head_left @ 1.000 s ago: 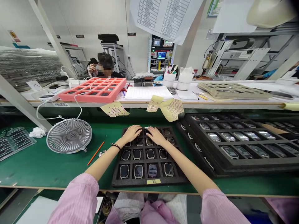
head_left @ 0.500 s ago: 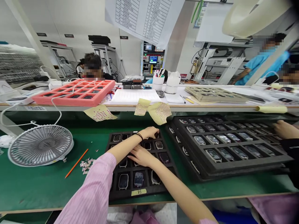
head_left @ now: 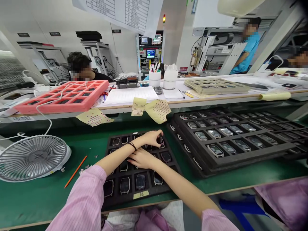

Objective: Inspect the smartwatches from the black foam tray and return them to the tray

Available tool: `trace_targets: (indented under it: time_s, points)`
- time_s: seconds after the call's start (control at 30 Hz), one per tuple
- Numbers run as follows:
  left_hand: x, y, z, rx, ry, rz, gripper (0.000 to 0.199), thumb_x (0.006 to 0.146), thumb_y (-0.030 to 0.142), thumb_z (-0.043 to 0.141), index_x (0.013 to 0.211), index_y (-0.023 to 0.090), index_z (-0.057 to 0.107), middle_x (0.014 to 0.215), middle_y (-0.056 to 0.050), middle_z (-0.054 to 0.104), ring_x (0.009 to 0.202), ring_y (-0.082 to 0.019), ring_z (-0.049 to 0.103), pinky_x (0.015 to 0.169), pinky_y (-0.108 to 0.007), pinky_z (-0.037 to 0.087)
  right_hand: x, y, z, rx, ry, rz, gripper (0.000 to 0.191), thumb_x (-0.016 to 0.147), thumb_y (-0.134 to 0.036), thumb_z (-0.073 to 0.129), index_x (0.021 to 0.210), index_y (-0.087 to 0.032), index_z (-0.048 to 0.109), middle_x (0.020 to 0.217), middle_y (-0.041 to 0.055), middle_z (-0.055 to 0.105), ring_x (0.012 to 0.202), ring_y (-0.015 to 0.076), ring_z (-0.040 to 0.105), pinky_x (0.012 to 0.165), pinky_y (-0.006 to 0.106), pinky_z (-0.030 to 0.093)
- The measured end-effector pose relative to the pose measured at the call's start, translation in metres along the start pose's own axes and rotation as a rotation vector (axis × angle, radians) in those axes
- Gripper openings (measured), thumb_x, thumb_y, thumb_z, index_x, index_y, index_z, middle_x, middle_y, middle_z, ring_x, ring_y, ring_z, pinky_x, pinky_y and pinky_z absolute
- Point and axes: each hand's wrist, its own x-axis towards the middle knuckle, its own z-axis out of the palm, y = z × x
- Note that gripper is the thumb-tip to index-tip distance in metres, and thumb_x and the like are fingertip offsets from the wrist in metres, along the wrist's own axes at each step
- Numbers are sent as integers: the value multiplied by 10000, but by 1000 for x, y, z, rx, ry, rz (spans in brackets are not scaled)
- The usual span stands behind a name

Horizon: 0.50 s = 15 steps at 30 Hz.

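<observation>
1. Green bench top (head_left: pixel 36 205), beneath a shelf (head_left: pixel 122 109) hung with dotted yellow papers (head_left: pixel 157 110).
2. Black foam tray (head_left: pixel 124 199), compartmented, flat on the bench; watch cases seated in its slots.
3. Dark watch case (head_left: pixel 161 143), toward the tray's far right corner, at the left hand (head_left: pixel 152 138); thumb and fingers curve around it (whether they pinch it, cannot tell).
4. Right hand (head_left: pixel 143 159), fingers slightly spread over mid-tray slots.
5. Handling, as judged: light, stiff, smooth, probably scratch-prone; best taken by its side edges.
6. Writing: yellow label (head_left: pixel 141 194) on the front rim, marks illegible; printed table sheet (head_left: pixel 120 12), unreadable; no brand legible.
</observation>
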Motion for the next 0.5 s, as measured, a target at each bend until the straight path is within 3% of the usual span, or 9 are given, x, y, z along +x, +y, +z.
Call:
trace_targets:
  time_s: [0.13,0.3,0.5]
  points:
    - [7,18,14,81,-53,4,536,689,259,745,1173,180,531,995,-98,667,901,-269,648,674,-292,472,1,-7,7,-42,-40,-90,327,980,-256,440,1148,-72,652,1152,166,704,1079,289,638,945,420,483]
    - [21,22,24,138,-79,-11,669,650,170,797,1254,147,510,978,-135,667,869,-288,658,653,-288,447,2,-12,10,-36,-19,-112,318,987,-234,415,1141,-84,650,1141,172,707,1033,272,654,914,413,486]
    - [-1,7,-3,101,-14,31,577,751,423,748,1234,206,520,966,-56,687,854,-214,657,659,-239,426,4,-14,9,-60,41,-164,263,979,-223,457,1085,-101,665,1026,143,728,1004,240,640,917,387,467]
